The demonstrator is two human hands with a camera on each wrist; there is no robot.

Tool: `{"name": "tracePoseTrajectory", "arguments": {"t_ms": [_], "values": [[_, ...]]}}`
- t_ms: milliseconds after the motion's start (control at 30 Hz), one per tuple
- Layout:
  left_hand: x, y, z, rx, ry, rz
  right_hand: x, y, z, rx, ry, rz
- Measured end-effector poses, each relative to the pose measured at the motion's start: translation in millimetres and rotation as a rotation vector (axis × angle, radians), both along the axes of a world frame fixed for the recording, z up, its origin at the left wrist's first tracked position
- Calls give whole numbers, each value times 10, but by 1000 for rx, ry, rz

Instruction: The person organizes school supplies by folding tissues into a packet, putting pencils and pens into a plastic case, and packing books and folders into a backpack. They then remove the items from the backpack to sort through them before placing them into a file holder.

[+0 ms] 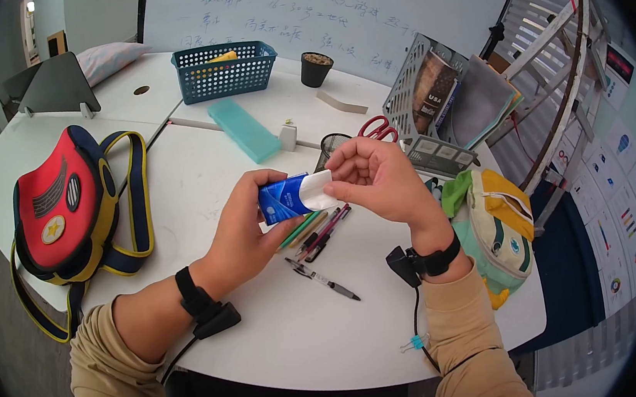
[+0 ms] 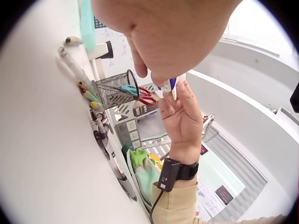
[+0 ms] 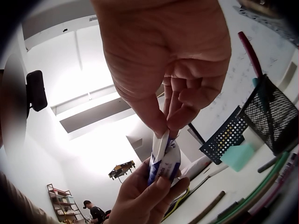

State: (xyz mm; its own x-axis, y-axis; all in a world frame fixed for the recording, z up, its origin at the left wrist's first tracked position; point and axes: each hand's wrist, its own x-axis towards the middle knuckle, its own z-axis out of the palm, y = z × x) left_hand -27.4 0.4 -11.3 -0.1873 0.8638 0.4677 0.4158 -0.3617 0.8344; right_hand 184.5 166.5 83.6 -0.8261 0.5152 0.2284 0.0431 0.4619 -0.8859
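In the head view, a small blue-and-white soft tissue packet [image 1: 279,200] is held above the white counter [image 1: 271,343], near the middle of the frame; its body is pinched between thumb and fingers by the left grip [image 1: 239,222], while a folded white paper tissue [image 1: 316,190] at its right end is pinched by the right grip [image 1: 386,180]. The tissue could be torn, it is judged, if it were tugged while the packet is squeezed too tightly; with too loose a hold, the whole packet might be dragged along. Below the packet, a loose bundle of coloured pencils and pens [image 1: 323,234] is spread, and could be scattered by a lowered wrist. Just beyond the right grip, the way is partly blocked by a black wire-mesh pen cup [image 1: 334,144] and red-handled scissors [image 1: 378,128], which might be knocked by a wide sweep. In the left wrist view, the packet is mostly hidden by the left grip at the top, and the scissors are seen standing in the cup at centre. In the right wrist view, the tissue's edge is pinched at centre; a translucent turquoise plastic case [image 3: 237,157] is seen right of it.
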Motion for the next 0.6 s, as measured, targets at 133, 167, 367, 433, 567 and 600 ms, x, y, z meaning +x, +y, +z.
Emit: {"name": "tracePoseTrajectory", "arguments": {"t_ms": [133, 167, 367, 433, 567, 600], "values": [[1, 12, -24, -26, -46, -39, -61, -134, -3, -7, -26, -13], [0, 9, -19, -33, -40, -39, -81, -160, -24, -15, -18, -14], [10, 1, 15, -28, -60, -44, -77, -182, -18, 121, 13, -22], [8, 4, 14, -11, -56, -37, -37, -136, -12, 139, -5, 0], [-4, 10, -1, 2, -42, -37, -24, -117, -7, 220, -24, 25], [-3, 10, -1, -5, -46, -45, -35, -134, 3, 269, -20, 23]]}}
